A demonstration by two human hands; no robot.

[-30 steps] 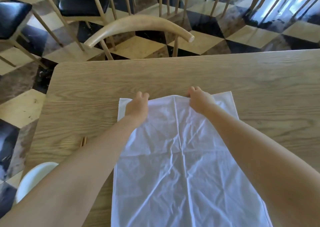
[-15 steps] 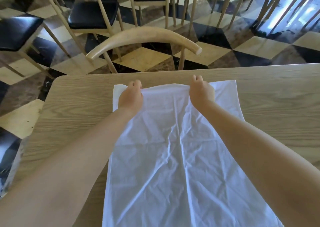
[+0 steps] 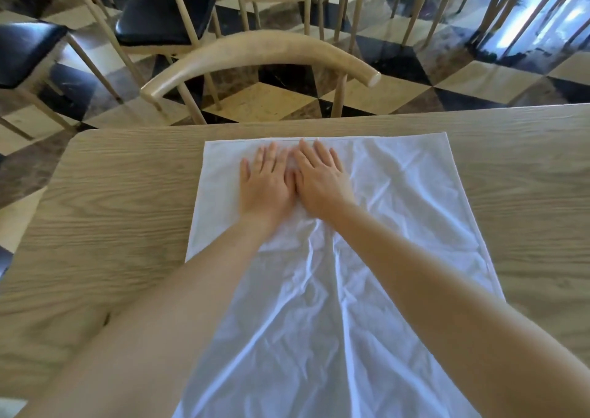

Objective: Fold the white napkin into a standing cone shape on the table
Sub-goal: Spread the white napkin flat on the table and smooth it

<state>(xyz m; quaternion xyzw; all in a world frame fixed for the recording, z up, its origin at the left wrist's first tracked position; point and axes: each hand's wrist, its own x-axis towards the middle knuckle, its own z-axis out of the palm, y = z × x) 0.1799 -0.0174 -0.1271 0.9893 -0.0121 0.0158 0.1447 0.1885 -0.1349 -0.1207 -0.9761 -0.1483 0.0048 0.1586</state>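
The white napkin lies spread flat and creased on the wooden table, its far edge close to the table's far edge. My left hand and my right hand rest palm down side by side on the napkin's far middle, fingers spread, thumbs touching. Neither hand grips the cloth. My forearms cover part of the napkin's centre and near part.
A wooden chair with a curved backrest stands just beyond the table's far edge. More chairs with black seats stand on the chequered floor behind. The table's rounded far-left corner is in view.
Both hands have let go of the napkin's far edge, which now lies on the table. They have opened flat and come together at the middle.
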